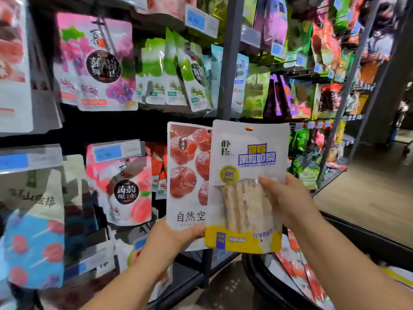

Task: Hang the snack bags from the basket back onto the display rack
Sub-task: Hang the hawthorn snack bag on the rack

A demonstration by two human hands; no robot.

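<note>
Here, left hand [177, 237] pinches red-fruit bag [187, 175] (bottom edge); right hand [288, 198] clasps yellow bag [248, 157].

White-yellow bag [245, 186]; white bag [188, 175], red fruit

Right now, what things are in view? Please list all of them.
stick-snack bag: one, white and yellow, centre
red-fruit bag: one, white with red fruit, partly behind the stick-snack bag
grape jelly bags: several, pink and purple, upper left
green bags: several, green and white, upper centre
peach jelly bag: at least one, pink, lower left
lollipop bag: one, blue with red, far left
price tags: many, blue and white, on the rack
display rack: one, dark grey, left and centre
basket: one, black, lower right
red bags: several, in the basket
left hand: bottom centre, grips the red-fruit bag
right hand: right of centre, grips the stick-snack bag
</note>
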